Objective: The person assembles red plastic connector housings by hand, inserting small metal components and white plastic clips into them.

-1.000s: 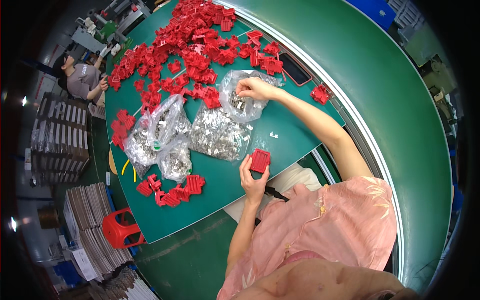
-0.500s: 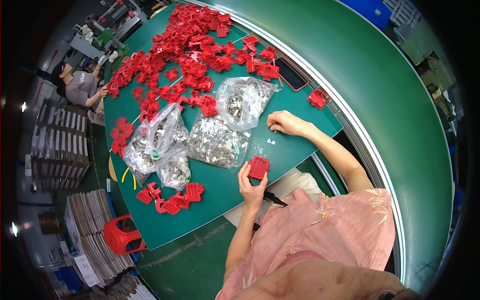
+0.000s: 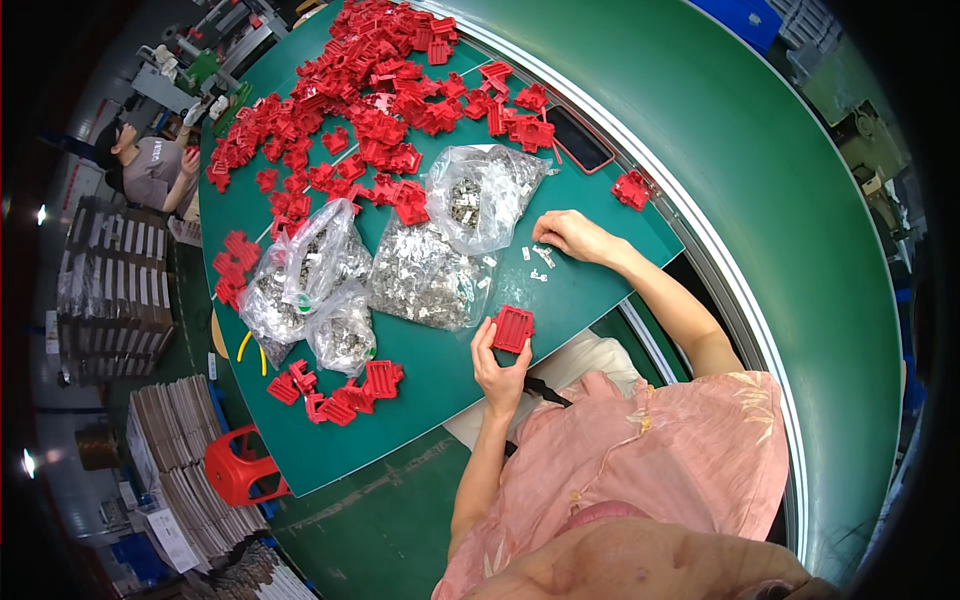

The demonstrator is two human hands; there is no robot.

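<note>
Fingers of the left hand (image 3: 497, 362) pinch a red plastic frame (image 3: 513, 328) upright at the table's (image 3: 600, 290) near edge. Right hand (image 3: 572, 236), loosely curled and empty-looking, rests beside small metal clips (image 3: 541, 256), beyond and right of the frame.

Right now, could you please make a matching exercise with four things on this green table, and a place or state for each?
Things:
1. flat red plastic part
2. small loose metal pieces
3. dark flat phone
4. red plastic stool

Places:
A. on the floor, beside the table
B. held in the left hand
C. under the right hand fingertips
D. near the table's far edge

Pairs: 1-B, 2-C, 3-D, 4-A
</note>
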